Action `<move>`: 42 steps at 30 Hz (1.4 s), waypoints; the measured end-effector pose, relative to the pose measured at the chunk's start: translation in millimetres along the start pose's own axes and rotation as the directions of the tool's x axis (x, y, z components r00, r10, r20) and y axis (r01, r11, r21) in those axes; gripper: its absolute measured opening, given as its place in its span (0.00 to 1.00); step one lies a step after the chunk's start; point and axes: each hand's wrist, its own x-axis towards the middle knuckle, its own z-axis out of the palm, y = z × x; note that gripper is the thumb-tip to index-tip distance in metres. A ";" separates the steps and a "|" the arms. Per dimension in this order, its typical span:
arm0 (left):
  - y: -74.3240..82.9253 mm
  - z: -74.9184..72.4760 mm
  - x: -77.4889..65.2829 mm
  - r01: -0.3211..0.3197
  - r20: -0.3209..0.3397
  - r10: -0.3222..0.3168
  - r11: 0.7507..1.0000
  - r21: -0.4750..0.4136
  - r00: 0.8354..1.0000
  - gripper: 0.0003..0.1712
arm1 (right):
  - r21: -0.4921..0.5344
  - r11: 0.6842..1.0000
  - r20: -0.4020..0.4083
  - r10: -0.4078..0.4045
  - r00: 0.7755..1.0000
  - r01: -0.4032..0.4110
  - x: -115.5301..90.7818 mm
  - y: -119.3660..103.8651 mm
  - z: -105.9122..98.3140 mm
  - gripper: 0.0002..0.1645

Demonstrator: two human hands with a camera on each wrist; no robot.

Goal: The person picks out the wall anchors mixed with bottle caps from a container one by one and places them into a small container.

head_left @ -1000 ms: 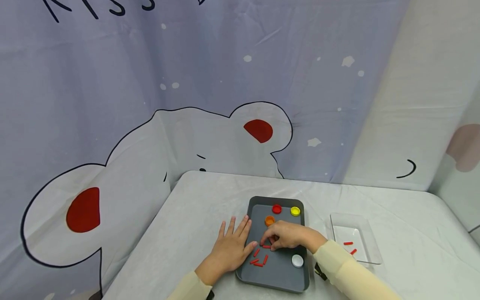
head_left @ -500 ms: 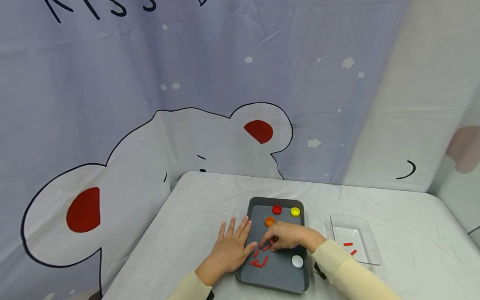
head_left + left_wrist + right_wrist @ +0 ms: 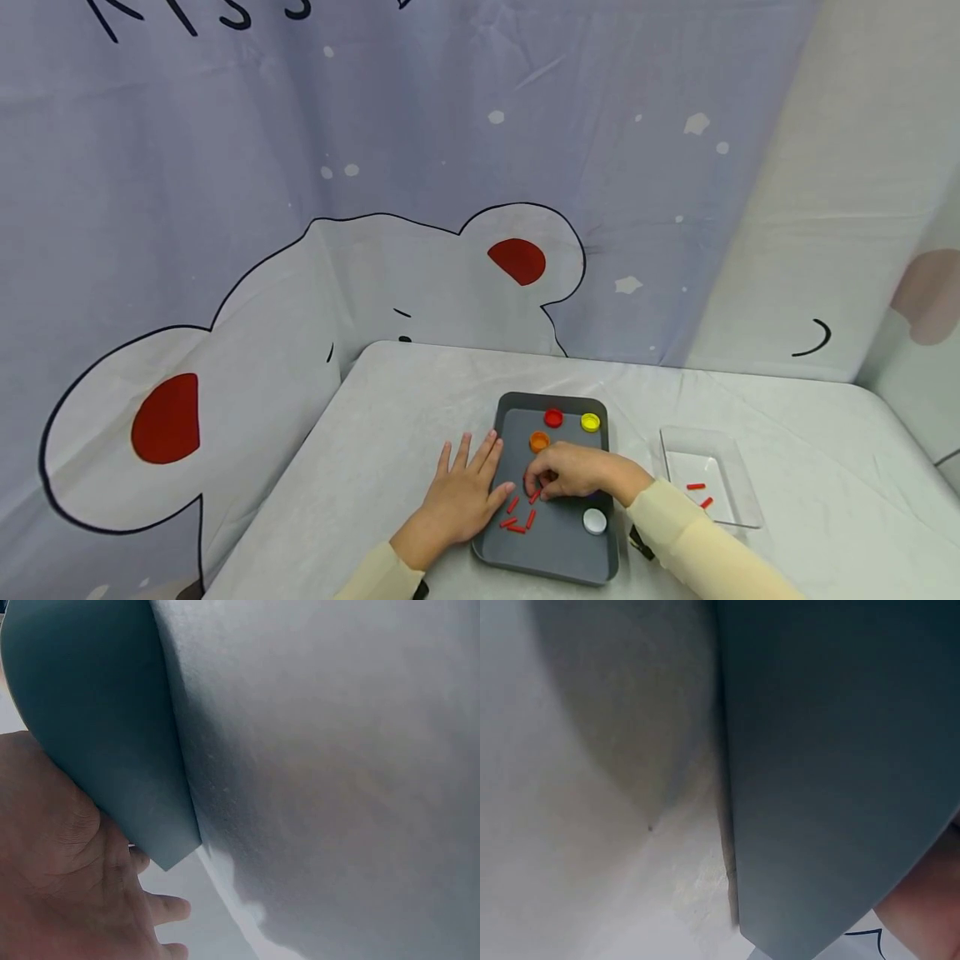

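Observation:
My right hand (image 3: 570, 471) is over the middle of the grey tray (image 3: 551, 562), its thumb and index finger pinching a short red stick (image 3: 535, 496) that lies slantwise. Just below, several more red sticks (image 3: 531, 519) lie in a loose outline on the tray floor. My left hand (image 3: 456, 504) rests on the tray's left rim, fingers spread and straight, thumb reaching in beside the sticks. The left wrist view has the tray's outer wall (image 3: 112, 727) with the left palm (image 3: 67, 862) against it. In the right wrist view the tray wall (image 3: 840, 765) hides most of the right hand (image 3: 926, 900).
Red (image 3: 553, 417), yellow (image 3: 590, 422) and orange (image 3: 539, 441) round caps sit at the tray's far end, and a white cap (image 3: 595, 522) at its near right. Right of the tray stands a clear box (image 3: 738, 479) with two red sticks (image 3: 696, 486) visible inside. A white cloth (image 3: 420, 400) covers the table.
The red stick at my right fingertips has turned from nearly level to a steep slant. Those fingers shifted slightly right. My left hand has stayed put.

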 end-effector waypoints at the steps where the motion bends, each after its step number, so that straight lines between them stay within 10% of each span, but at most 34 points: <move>1: -0.2 0.2 0.0 0.000 -0.001 0.000 1.000 0.004 1.000 0.41 | -0.002 1.000 -0.006 -0.001 1.000 0.001 0.0 -0.1 0.2 0.07; 8: -1.3 2.0 0.3 -0.001 -0.014 0.002 1.000 0.005 1.000 0.41 | -0.055 0.998 -0.123 0.036 0.992 -0.043 -5.7 -5.1 3.1 0.04; 17: -1.9 2.7 -0.4 -0.005 -0.027 0.006 1.000 0.025 1.000 0.42 | -0.099 0.962 -0.313 0.212 0.926 -0.254 -18.1 -28.4 14.0 0.10; 42: 0.1 2.5 0.4 0.006 -0.013 -0.006 1.000 0.002 1.000 0.41 | -0.161 0.886 -0.376 0.351 0.857 -0.434 -10.8 -43.2 28.6 0.20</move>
